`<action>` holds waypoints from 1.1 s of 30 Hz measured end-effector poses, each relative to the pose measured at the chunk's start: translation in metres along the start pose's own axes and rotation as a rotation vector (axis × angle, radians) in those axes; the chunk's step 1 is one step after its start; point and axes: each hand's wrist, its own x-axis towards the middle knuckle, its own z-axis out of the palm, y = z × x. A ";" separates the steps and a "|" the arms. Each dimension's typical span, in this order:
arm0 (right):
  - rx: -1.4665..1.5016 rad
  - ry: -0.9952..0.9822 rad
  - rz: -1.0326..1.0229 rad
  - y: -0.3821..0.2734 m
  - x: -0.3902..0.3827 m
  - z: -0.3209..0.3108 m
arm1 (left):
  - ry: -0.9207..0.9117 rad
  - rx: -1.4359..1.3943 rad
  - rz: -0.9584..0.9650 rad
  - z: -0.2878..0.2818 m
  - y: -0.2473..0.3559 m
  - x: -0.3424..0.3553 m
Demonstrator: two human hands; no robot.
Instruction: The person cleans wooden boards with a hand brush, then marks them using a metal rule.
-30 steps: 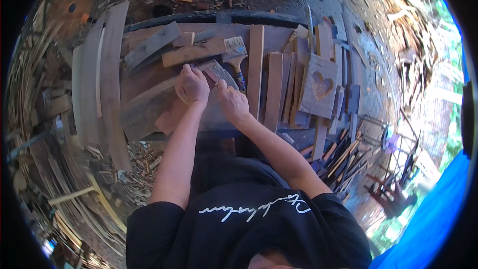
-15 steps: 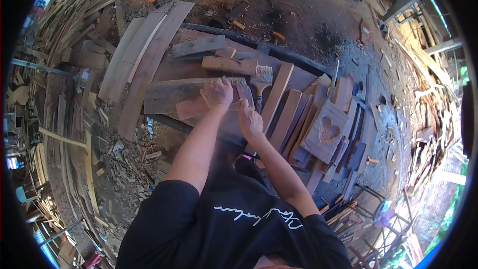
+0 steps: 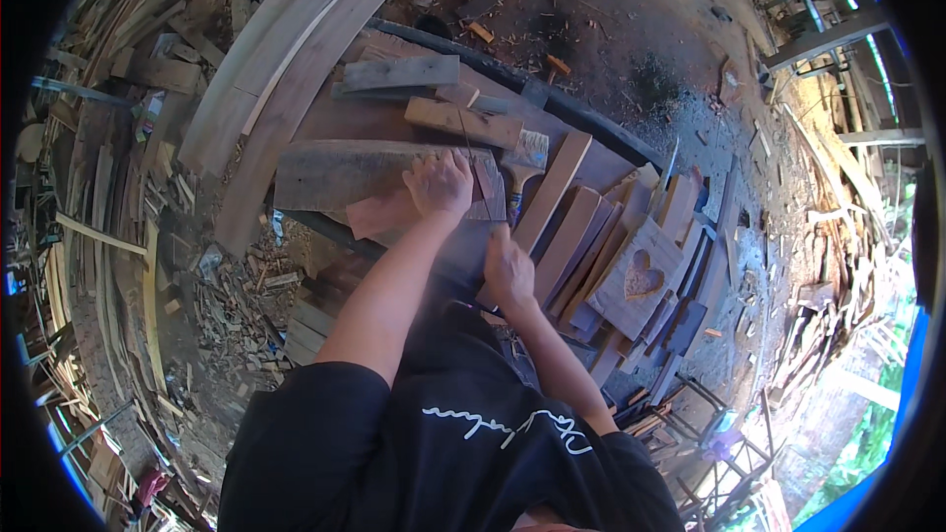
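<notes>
A short reddish wooden board [image 3: 379, 214] lies across a wide grey weathered board [image 3: 325, 172] on the workbench. My left hand [image 3: 440, 184] presses down on the reddish board, its fingers curled over it. In my right hand [image 3: 508, 268], the fingers are closed around the near end of a thin-bladed saw [image 3: 480, 187]. The blade shows almost edge-on as a dark line, crossing the reddish board just right of my left hand; its handle is hidden in my grip. Beyond the blade sits a wooden block [image 3: 463, 123], and a wide paintbrush [image 3: 528, 156] lies to the right.
Several wooden bars [image 3: 562, 222] lie along the bench's right side, with a heart-cutout board [image 3: 641, 281] on top. Long planks [image 3: 296, 89] extend at the left. A dark beam [image 3: 591, 111] edges the bench's far side. Wood scraps [image 3: 251, 300] litter the ground.
My right hand has drawn back toward my body, baring more of the saw blade. My left hand still presses on the reddish board. The whole view has shifted slightly.
</notes>
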 end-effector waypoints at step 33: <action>-0.101 -0.047 -0.043 0.007 0.052 -0.004 | -0.070 0.046 0.009 -0.003 0.020 0.009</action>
